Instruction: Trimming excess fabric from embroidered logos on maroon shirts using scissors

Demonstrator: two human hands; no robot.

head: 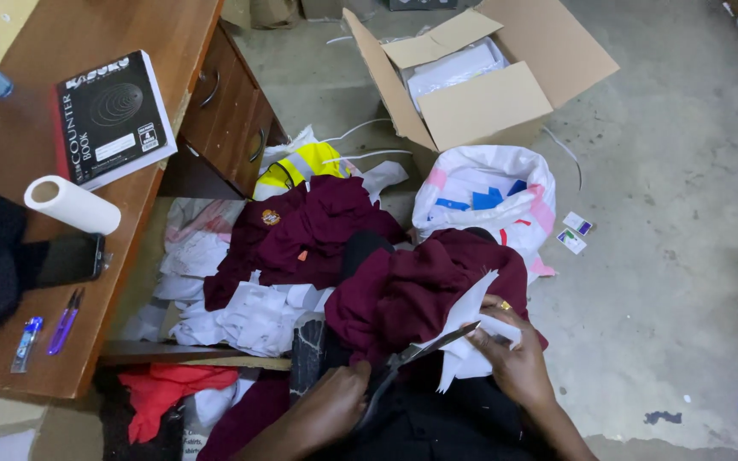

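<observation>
My left hand is low in the view, closed around the handles of a pair of dark scissors. The blades point up and right into a white piece of fabric. My right hand, with a ring on one finger, pinches that white piece at its right side. Under both hands a maroon garment lies bunched on my lap, over dark clothing.
A wooden desk at the left carries a black book, a paper roll, a phone and purple snips. On the concrete floor are maroon clothes, white scraps, a white sack and an open cardboard box.
</observation>
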